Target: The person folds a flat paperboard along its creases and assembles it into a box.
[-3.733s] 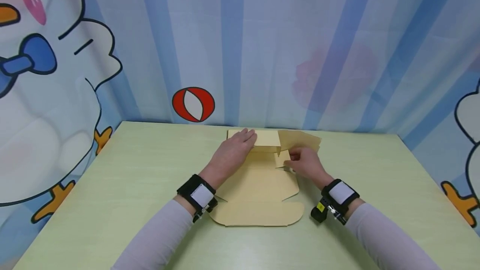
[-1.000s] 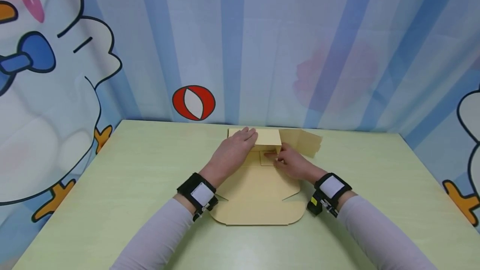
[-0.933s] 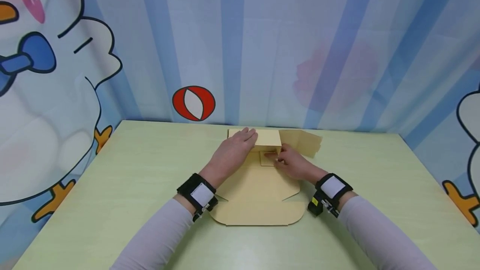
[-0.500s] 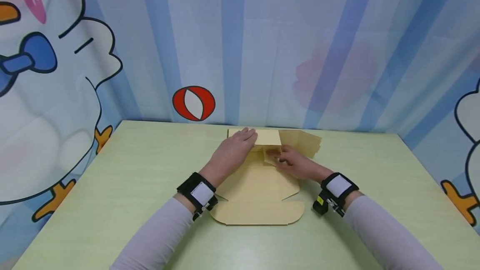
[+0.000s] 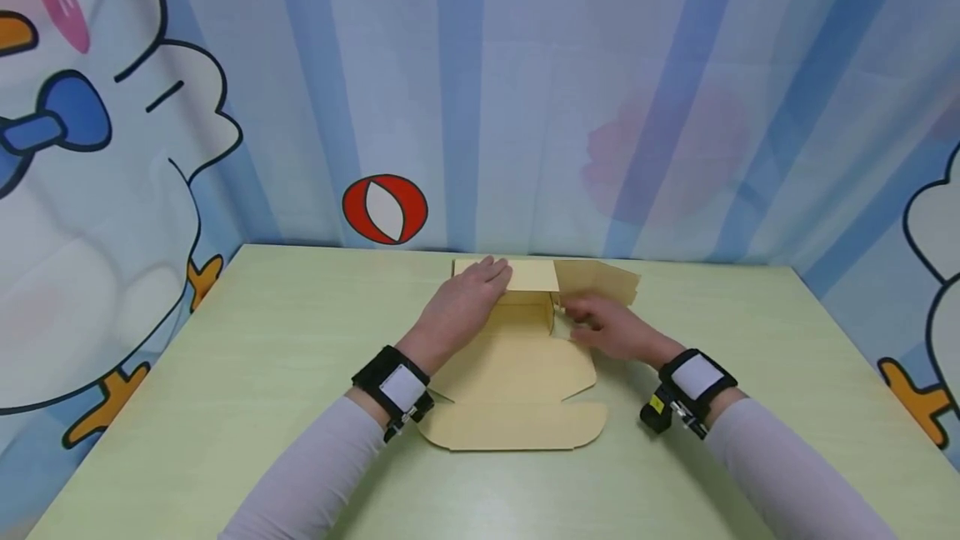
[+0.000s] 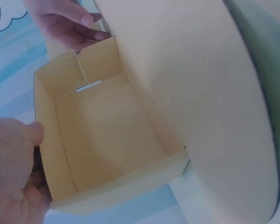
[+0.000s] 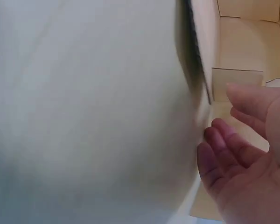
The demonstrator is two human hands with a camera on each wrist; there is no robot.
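A partly folded tan cardboard box (image 5: 517,369) sits mid-table, its long lid panel spread toward me. My left hand (image 5: 465,302) lies over its raised far wall. In the left wrist view, the left thumb (image 6: 36,134) is at the wall's edge with the fingers curled behind it. Beside the box's right end is my right hand (image 5: 611,327), fingers loosely bent around nothing. A small end flap (image 7: 233,79) stands near the right thumb in the right wrist view. A longer side flap (image 5: 603,275) sticks out to the right, behind the right hand.
The pale green table (image 5: 300,315) extends around the box. A striped blue curtain (image 5: 517,107) with cartoon prints hangs right behind the table's far edge. The lid's rounded tuck flap (image 5: 513,427) points toward me.
The small end flap, earlier folded inward under my right fingers, now stands up at the box's right end. My right hand has drawn back to the right. My left hand stays put.
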